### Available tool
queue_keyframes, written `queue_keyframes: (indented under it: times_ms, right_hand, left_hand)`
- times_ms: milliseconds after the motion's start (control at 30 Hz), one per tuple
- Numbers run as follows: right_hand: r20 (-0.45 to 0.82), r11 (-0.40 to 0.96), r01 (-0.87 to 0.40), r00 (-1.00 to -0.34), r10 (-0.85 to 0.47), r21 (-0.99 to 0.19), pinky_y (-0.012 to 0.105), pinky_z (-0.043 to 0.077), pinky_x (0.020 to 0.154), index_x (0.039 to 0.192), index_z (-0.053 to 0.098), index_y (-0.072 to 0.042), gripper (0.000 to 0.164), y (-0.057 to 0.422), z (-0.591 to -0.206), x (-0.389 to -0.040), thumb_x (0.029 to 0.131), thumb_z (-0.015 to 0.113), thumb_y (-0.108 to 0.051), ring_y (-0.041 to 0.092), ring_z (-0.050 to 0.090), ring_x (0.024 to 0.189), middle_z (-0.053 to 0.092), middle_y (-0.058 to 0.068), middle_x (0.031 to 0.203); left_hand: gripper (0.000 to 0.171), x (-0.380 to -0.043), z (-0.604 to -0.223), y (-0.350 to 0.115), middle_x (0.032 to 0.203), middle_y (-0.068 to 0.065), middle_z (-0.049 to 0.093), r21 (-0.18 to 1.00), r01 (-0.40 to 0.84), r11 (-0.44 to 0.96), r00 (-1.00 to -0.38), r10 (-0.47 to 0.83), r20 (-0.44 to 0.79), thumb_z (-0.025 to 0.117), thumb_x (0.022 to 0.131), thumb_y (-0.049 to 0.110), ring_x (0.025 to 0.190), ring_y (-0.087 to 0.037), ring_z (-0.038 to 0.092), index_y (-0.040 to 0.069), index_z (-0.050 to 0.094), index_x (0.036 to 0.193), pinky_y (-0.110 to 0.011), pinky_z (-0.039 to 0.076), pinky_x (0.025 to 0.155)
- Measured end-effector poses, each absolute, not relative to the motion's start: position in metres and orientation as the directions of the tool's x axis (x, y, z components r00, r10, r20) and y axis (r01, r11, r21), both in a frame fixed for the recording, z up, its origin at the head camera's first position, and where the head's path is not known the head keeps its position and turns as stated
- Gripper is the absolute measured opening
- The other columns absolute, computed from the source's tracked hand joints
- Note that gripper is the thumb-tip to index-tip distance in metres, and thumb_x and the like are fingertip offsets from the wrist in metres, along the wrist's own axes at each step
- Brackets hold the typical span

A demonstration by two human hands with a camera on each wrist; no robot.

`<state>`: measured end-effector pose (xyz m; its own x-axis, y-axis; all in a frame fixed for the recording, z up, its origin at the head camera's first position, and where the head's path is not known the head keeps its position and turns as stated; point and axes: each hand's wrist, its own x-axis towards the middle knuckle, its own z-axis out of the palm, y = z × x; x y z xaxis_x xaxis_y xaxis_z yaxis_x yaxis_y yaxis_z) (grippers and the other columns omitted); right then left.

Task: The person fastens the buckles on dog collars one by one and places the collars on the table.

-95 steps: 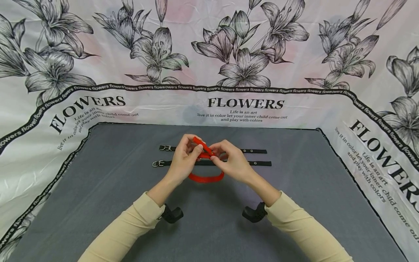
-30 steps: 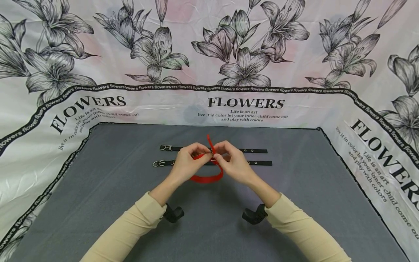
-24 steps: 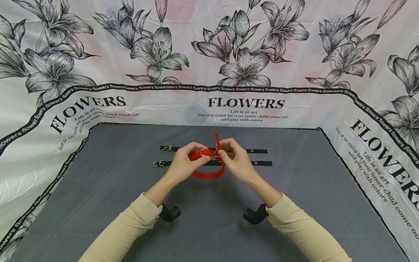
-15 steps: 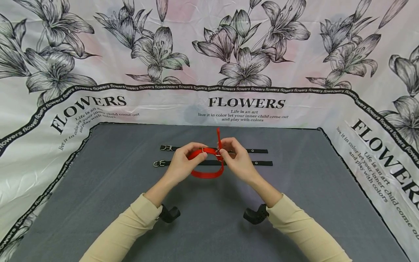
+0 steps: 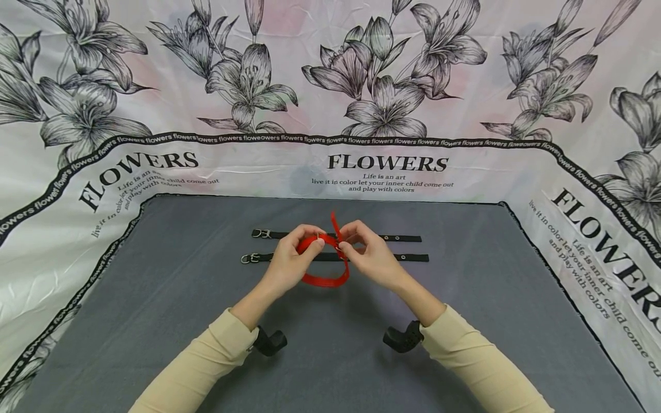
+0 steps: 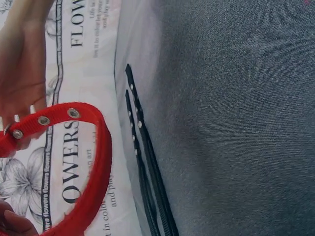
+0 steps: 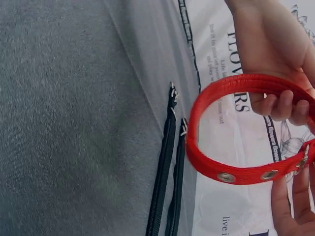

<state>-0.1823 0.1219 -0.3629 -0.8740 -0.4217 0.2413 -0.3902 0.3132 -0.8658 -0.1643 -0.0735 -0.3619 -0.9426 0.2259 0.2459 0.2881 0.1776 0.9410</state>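
Observation:
A red collar (image 5: 324,282), bent into a loop, is held above the table between both hands in the head view. My left hand (image 5: 289,258) pinches its left part near a metal buckle frame, thumb in front. My right hand (image 5: 373,257) pinches the right side, where the strap's free end sticks up. Metal eyelets show along the red strap (image 6: 101,162) in the left wrist view and on the same collar (image 7: 248,178) in the right wrist view. The fingers partly hide the buckle area. Behind the hands lie a farther black collar (image 5: 403,238) and a nearer black collar (image 5: 414,258).
Both black collars lie flat and parallel, buckles to the left, on the grey tabletop (image 5: 330,355). A white cloth (image 5: 268,178) printed with flowers and lettering borders the table at the back and sides. Dark wrist cameras sit below each hand.
The hands came together around the buckle, then drew slightly apart. The strap's free end swung from leaning left to upright, and now leans a little left again. The black collars stayed put.

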Motion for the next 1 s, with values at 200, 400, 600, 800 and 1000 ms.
queue_keyframes:
  times_ms: [200,400,600,800,1000]
  right_hand:
    - [0.226,0.344,-0.399,-0.866,-0.446,-0.850,0.031,0.052,0.073,0.108,0.052,-0.012,0.017,0.123,-0.369,-0.187,0.093,0.056,-0.020,0.017,0.057,0.094,0.058,0.005,0.100]
    - [0.266,0.351,-0.423,-0.870,-0.415,-0.836,0.031,0.053,0.073,0.107,0.054,-0.014,0.015,0.124,-0.374,-0.187,0.093,0.056,-0.017,0.015,0.059,0.089,0.060,0.002,0.098]
    - [0.299,0.352,-0.432,-0.879,-0.373,-0.830,0.029,0.052,0.077,0.111,0.056,-0.008,0.021,0.123,-0.370,-0.186,0.091,0.058,-0.012,0.017,0.061,0.090,0.062,0.005,0.102]
    - [0.344,0.303,-0.442,-0.880,-0.327,-0.844,0.029,0.050,0.081,0.113,0.055,0.000,0.023,0.120,-0.344,-0.179,0.091,0.055,-0.005,0.025,0.059,0.095,0.061,0.015,0.108]
    - [0.330,0.272,-0.425,-0.884,-0.332,-0.863,0.028,0.048,0.083,0.114,0.054,-0.001,0.023,0.122,-0.338,-0.180,0.092,0.054,-0.006,0.024,0.059,0.096,0.059,0.015,0.111]
  left_hand:
    - [0.021,-0.157,-0.349,-0.074,0.089,-0.010,0.061,0.941,0.284,0.184,-0.946,0.215,0.244,0.054,0.093,0.013,0.067,-0.013,0.048,0.002,0.058,0.111,-0.025,0.045,0.069]
    - [0.021,-0.170,-0.368,-0.076,0.092,-0.012,0.062,0.943,0.277,0.186,-0.948,0.212,0.237,0.058,0.092,0.018,0.070,-0.016,0.051,0.008,0.060,0.110,-0.027,0.046,0.069]
    - [0.020,-0.174,-0.374,-0.077,0.098,-0.008,0.065,0.939,0.281,0.196,-0.946,0.220,0.238,0.061,0.090,0.024,0.076,-0.017,0.058,0.014,0.062,0.107,-0.030,0.050,0.073]
    - [0.019,-0.176,-0.375,-0.073,0.097,-0.001,0.066,0.942,0.260,0.211,-0.946,0.249,0.206,0.063,0.089,0.027,0.083,-0.013,0.064,0.017,0.062,0.105,-0.031,0.052,0.074]
    - [0.021,-0.176,-0.375,-0.070,0.096,-0.001,0.067,0.944,0.247,0.221,-0.945,0.271,0.184,0.064,0.087,0.027,0.083,-0.015,0.065,0.016,0.062,0.105,-0.031,0.053,0.071]
